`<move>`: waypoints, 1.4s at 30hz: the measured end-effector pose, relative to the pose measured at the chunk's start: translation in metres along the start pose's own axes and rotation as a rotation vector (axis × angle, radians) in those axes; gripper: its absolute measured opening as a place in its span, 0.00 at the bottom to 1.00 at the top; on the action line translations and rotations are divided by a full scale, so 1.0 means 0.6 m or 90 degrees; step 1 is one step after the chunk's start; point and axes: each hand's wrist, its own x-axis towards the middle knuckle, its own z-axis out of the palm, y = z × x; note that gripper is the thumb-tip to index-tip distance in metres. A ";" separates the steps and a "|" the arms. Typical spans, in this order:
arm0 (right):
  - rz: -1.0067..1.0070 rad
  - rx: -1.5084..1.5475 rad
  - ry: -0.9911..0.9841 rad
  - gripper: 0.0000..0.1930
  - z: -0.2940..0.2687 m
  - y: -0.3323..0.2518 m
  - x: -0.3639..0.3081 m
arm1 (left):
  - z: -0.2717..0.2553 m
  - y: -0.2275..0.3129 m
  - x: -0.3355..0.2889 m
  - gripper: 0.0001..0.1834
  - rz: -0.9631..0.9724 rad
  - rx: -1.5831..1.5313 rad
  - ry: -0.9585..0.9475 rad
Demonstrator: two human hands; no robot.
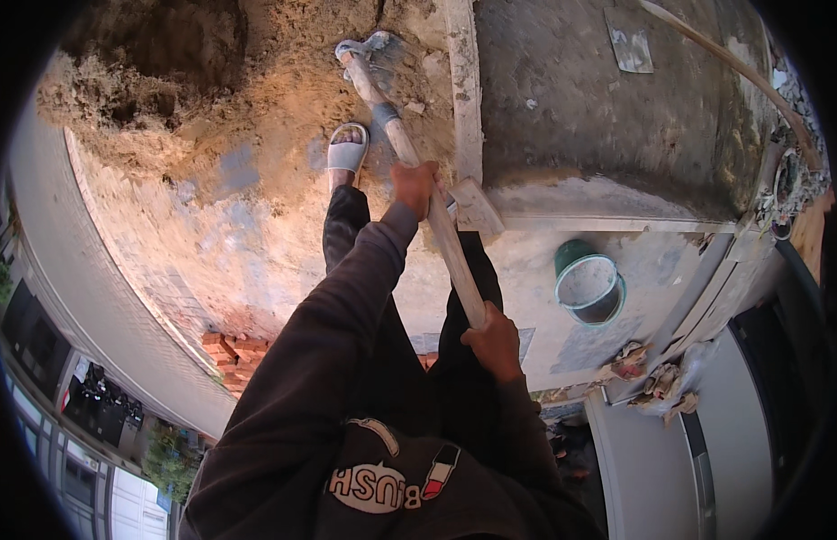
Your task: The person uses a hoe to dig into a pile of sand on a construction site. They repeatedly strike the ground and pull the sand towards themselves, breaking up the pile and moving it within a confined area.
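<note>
Wooden handle (pixel 453 256) lies clamped in left fingers (pixel 427 177) and right fingers (pixel 501 326); outlined lettering (pixel 380 486) marks the sweatshirt (pixel 292 441).

We can read a word in pale capitals (pixel 369 487), upside down, on the dark sweatshirt (pixel 301 405), beside its lipstick print (pixel 440 470).

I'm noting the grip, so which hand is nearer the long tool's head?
Left. The left hand grips the wooden handle partway along, closer to the tool's head; the right hand grips it near the opposite end, farther away.
</note>
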 end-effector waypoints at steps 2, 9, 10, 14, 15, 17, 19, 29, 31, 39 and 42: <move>0.013 -0.003 -0.007 0.19 0.011 -0.010 -0.011 | -0.010 -0.002 0.001 0.08 -0.005 0.015 0.001; 0.015 -0.014 -0.020 0.20 0.043 -0.021 -0.041 | -0.049 -0.015 -0.009 0.09 -0.019 -0.017 -0.006; 0.019 -0.020 -0.028 0.20 0.048 -0.023 -0.046 | -0.053 -0.015 -0.012 0.09 -0.031 -0.027 -0.007; 0.012 0.004 -0.034 0.21 0.049 -0.054 -0.082 | -0.079 -0.009 -0.023 0.08 -0.092 0.002 -0.039; 0.006 0.019 -0.031 0.21 0.047 -0.058 -0.093 | -0.085 -0.008 -0.025 0.08 -0.108 0.006 -0.043; 0.002 0.032 -0.035 0.21 0.032 -0.079 -0.107 | -0.091 -0.001 -0.026 0.09 -0.140 -0.007 -0.054; 0.009 0.028 -0.059 0.21 0.001 -0.114 -0.128 | -0.097 0.001 -0.031 0.10 -0.177 -0.042 -0.059; -0.047 0.113 -0.122 0.23 -0.153 -0.198 -0.231 | -0.085 0.084 -0.149 0.18 -0.205 -0.160 -0.137; -0.052 0.124 -0.140 0.24 -0.192 -0.200 -0.256 | -0.084 0.106 -0.164 0.23 -0.195 -0.209 -0.178; -0.079 0.218 -0.168 0.27 -0.269 -0.100 -0.349 | 0.000 0.204 -0.260 0.17 -0.028 -0.291 -0.244; -0.090 0.238 -0.136 0.23 -0.267 0.001 -0.372 | 0.061 0.167 -0.352 0.12 0.002 -0.207 -0.206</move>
